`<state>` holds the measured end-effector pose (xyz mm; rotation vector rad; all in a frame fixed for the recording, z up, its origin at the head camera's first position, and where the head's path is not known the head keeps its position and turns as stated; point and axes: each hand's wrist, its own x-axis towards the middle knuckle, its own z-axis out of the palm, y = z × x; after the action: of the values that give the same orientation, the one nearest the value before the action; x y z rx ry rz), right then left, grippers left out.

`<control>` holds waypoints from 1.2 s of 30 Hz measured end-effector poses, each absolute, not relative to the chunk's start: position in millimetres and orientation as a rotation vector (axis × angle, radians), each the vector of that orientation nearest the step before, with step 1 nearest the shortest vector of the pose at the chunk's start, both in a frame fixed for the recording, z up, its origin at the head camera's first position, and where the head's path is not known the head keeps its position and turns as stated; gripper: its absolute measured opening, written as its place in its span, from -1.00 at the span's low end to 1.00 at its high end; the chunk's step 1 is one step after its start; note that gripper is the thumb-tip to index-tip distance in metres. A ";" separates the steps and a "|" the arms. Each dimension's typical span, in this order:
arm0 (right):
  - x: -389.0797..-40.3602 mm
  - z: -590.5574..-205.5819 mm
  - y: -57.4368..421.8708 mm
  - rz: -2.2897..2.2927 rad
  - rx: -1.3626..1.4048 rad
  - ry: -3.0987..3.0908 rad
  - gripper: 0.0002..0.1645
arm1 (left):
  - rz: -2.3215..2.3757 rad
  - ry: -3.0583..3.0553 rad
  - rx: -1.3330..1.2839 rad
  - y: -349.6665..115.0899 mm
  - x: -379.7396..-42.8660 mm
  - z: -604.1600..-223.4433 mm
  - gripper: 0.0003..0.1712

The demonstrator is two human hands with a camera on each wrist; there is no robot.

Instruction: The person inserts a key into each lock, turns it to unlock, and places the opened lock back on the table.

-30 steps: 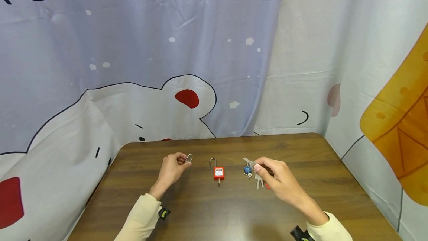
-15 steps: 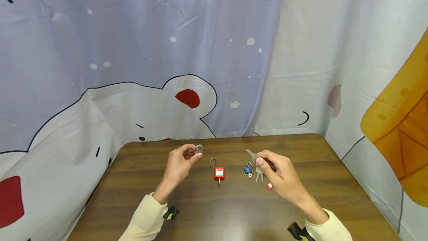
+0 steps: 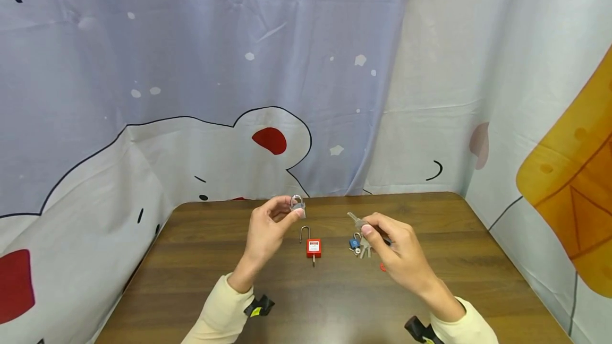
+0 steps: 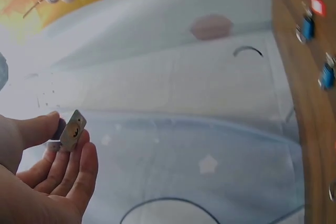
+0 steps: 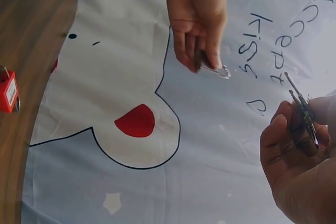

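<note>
My left hand (image 3: 264,231) pinches a small silver padlock (image 3: 298,208) between thumb and fingers, raised above the table with its shackle up. In the left wrist view, the padlock's underside (image 4: 73,130) with its round keyhole shows. My right hand (image 3: 400,252) pinches a key (image 3: 356,221), its blade pointing left toward the padlock, a short gap apart. Several more keys (image 3: 365,248) of the bunch hang below the fingers. Under the hands, a red padlock (image 3: 313,247) with its shackle open lies between them, and a blue padlock (image 3: 354,244) lies behind the hanging keys.
The wooden tabletop (image 3: 306,296) ends at a printed curtain (image 3: 325,94) behind. A second blue padlock (image 4: 327,74) and a small red-and-white piece (image 4: 317,6) show on the table in the left wrist view; my right hand partly covers that area in the head view.
My left hand has lifted the padlock and moved it right, turning it upright toward the key. My right hand has risen slightly with the keys, which swing left.
</note>
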<state>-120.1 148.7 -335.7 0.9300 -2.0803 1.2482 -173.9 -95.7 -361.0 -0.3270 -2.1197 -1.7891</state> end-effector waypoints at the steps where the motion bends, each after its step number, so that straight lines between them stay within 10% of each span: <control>1: -122.1 -338.6 148.8 1.242 0.937 -2.071 -0.71 | -1.825 -2.086 -0.337 -93.9 -173.6 -360.4 -0.73; 36: -132.9 -369.5 116.3 1.188 0.850 -2.035 -0.81 | -2.662 -1.406 -0.301 -45.0 -145.5 -343.6 -0.81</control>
<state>-132.9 116.3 -369.5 0.8499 -2.0355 1.1884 -145.5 -45.0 -343.6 -0.3010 -1.4064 -2.6619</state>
